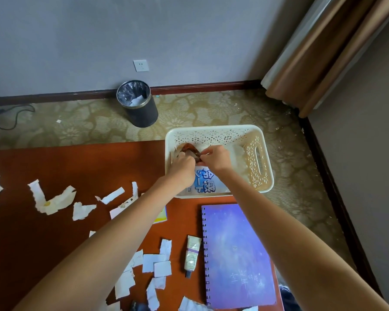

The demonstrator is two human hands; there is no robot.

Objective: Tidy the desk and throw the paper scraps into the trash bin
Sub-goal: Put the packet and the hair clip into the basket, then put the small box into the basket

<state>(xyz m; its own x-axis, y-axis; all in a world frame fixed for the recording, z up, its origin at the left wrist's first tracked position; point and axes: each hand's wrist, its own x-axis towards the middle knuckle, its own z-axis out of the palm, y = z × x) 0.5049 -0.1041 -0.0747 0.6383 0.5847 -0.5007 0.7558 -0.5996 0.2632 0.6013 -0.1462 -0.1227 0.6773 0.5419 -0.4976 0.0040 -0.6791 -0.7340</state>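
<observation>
White torn paper scraps (56, 202) litter the red-brown wooden surface (88, 162); the round black trash bin (144, 113) on the carpet holds few. Left grip (183, 163) and right grip (216, 158) pinch a brown object (185, 147) inside the white lattice basket (211, 135): tidying seems barely begun

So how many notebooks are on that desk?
1: the purple spiral notebook at the near right of the desk, beside the small tube. A yellow-edged booklet half hidden under the left arm may be another.

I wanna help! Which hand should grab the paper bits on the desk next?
Left, probably. The left hand and right hand grip a brown object in the white plastic basket, but the torn white paper scraps lie to the left.
</observation>
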